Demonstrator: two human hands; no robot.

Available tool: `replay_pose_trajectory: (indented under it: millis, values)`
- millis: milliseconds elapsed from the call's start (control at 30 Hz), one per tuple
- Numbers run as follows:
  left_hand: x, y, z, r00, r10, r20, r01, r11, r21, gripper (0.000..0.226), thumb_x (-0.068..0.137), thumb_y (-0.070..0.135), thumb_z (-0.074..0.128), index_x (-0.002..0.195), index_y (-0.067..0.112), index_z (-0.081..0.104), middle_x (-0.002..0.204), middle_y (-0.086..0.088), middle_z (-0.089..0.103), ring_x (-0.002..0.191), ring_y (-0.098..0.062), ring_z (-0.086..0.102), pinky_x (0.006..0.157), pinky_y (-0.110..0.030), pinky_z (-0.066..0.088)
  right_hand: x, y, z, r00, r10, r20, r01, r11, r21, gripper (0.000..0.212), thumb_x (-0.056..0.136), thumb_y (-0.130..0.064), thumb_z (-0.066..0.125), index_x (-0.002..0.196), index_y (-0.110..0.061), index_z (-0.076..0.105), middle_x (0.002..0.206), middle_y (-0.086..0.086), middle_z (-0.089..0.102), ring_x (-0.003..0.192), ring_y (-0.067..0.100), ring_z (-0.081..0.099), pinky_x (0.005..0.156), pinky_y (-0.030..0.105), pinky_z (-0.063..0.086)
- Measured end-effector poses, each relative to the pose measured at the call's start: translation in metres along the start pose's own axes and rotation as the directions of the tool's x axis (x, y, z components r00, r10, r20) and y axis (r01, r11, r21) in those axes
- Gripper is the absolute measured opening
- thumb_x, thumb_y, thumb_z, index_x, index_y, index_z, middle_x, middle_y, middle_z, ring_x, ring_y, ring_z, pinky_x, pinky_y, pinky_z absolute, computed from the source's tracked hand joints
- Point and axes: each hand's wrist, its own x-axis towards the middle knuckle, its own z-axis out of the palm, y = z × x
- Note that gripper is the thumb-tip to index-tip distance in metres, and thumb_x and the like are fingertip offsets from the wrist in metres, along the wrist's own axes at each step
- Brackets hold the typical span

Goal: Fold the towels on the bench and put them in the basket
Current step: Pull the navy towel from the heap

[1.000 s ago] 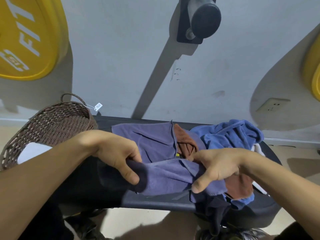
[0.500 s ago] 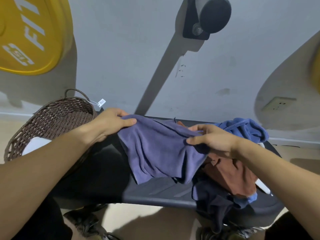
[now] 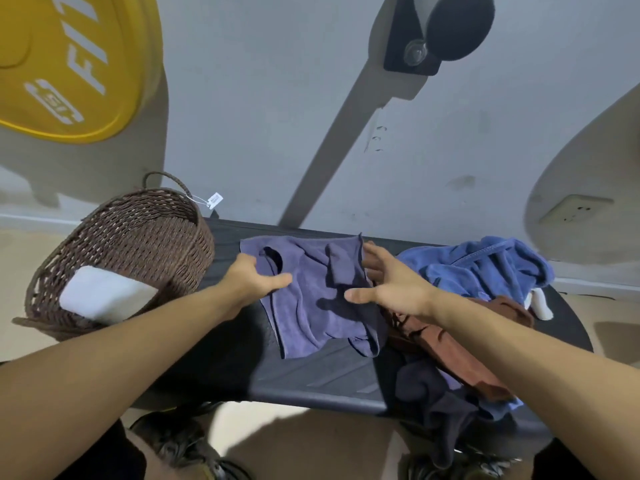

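A purple towel (image 3: 311, 303) lies spread and rumpled on the black bench (image 3: 322, 382). My left hand (image 3: 251, 278) hovers at the towel's left edge, fingers loosely curled, holding nothing. My right hand (image 3: 388, 285) is spread open over the towel's right side, thumb pointing left. Right of it sits a heap: a blue towel (image 3: 485, 268), a brown towel (image 3: 460, 348) and a dark navy towel (image 3: 436, 400) hanging over the front edge. The brown wicker basket (image 3: 138, 237) stands at the bench's left end with a folded white towel (image 3: 104, 294) inside.
A grey wall rises directly behind the bench, with a black padded roller (image 3: 446, 26) above and a yellow weight plate (image 3: 65, 64) at upper left. A small white cloth (image 3: 540, 303) peeks out at the heap's right. My shoes show below the bench.
The purple towel, held up between both hands a moment ago, now lies on the bench. Both hands have let go of it and opened above it.
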Motion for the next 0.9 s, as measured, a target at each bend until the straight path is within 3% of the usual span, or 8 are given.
replay_pose_trajectory:
  millis: [67,167,267,433,567,700,800,900]
  values:
    - [-0.008,-0.014,0.008,0.984,-0.113,0.136,0.106,0.993,0.06,0.032,0.082,0.027,0.078,0.077,0.013,0.05,0.074,-0.008,0.046,0.055,-0.016,0.05,0.056,-0.026,0.043,-0.003,0.006,0.004,0.995,-0.027,-0.101,0.004,0.975,-0.222,0.089,0.083,-0.03,0.076,0.154,-0.028,0.023,0.144,0.0,0.052,0.129,0.019,0.053,0.105,0.032,0.045]
    - [-0.02,-0.034,0.021,0.906,-0.32,0.278,0.25,0.933,0.26,0.037,0.084,0.036,0.075,0.085,0.004,0.058,0.074,-0.01,0.06,0.056,-0.019,0.056,0.049,-0.026,0.048,-0.011,0.015,0.011,0.971,0.22,-0.098,-0.241,0.881,-0.407,0.036,0.082,-0.036,0.075,0.111,-0.018,0.063,0.079,0.007,0.067,0.075,0.03,0.069,0.063,0.029,0.056]
    - [-0.032,-0.048,0.034,0.896,-0.341,0.283,0.247,0.914,0.321,0.041,0.08,0.04,0.079,0.082,0.004,0.058,0.068,-0.008,0.061,0.049,-0.019,0.053,0.046,-0.023,0.047,-0.019,0.028,0.023,0.897,0.441,-0.009,-0.382,0.766,-0.517,0.042,0.077,-0.04,0.082,0.084,-0.002,0.065,0.07,0.011,0.061,0.06,0.029,0.064,0.061,0.036,0.062]
    - [-0.037,-0.052,0.044,0.96,-0.131,0.248,0.016,0.909,0.417,0.035,0.082,0.033,0.077,0.065,0.012,0.055,0.054,0.0,0.055,0.054,-0.018,0.049,0.059,-0.024,0.044,-0.025,0.05,0.046,0.986,0.137,-0.092,-0.164,0.74,-0.652,0.03,0.078,-0.031,0.075,0.069,-0.02,0.049,0.073,-0.001,0.057,0.073,0.026,0.062,0.058,0.028,0.045]
    - [-0.038,-0.041,0.039,0.985,0.028,0.173,-0.068,0.971,0.23,0.032,0.08,0.017,0.08,0.06,0.013,0.055,0.057,-0.001,0.052,0.057,-0.017,0.047,0.062,-0.024,0.041,-0.017,0.046,0.045,0.988,-0.103,-0.112,0.016,0.803,-0.596,0.003,0.08,-0.013,0.062,0.08,-0.016,0.063,0.091,0.008,0.069,0.09,0.031,0.065,0.068,0.028,0.046]
    - [-0.038,-0.018,0.02,0.994,0.036,0.099,-0.028,0.996,-0.082,0.018,0.086,0.013,0.074,0.079,0.009,0.058,0.048,-0.008,0.055,0.032,-0.009,0.045,0.034,-0.016,0.031,-0.014,0.023,0.024,0.937,-0.223,-0.271,0.115,0.924,-0.364,0.011,0.091,-0.02,0.061,0.083,-0.012,0.061,0.086,0.003,0.069,0.082,0.022,0.063,0.071,0.027,0.043]
    - [-0.039,-0.007,-0.002,0.992,0.076,0.097,-0.063,0.989,-0.136,0.015,0.09,0.016,0.07,0.086,0.007,0.059,0.052,-0.006,0.051,0.035,-0.009,0.045,0.034,-0.016,0.027,-0.013,0.01,0.004,0.88,-0.257,-0.4,0.165,0.954,-0.252,0.009,0.093,-0.017,0.058,0.089,-0.011,0.063,0.088,0.005,0.07,0.082,0.022,0.064,0.074,0.031,0.048]
    - [-0.044,-0.018,-0.019,0.995,0.023,0.098,-0.015,0.996,-0.085,0.019,0.092,0.023,0.067,0.084,0.007,0.063,0.058,-0.008,0.049,0.043,-0.014,0.042,0.039,-0.018,0.029,-0.014,0.006,-0.013,0.901,-0.17,-0.399,0.103,0.978,-0.183,0.009,0.092,-0.012,0.058,0.086,-0.011,0.065,0.081,0.002,0.069,0.072,0.017,0.061,0.072,0.03,0.048]
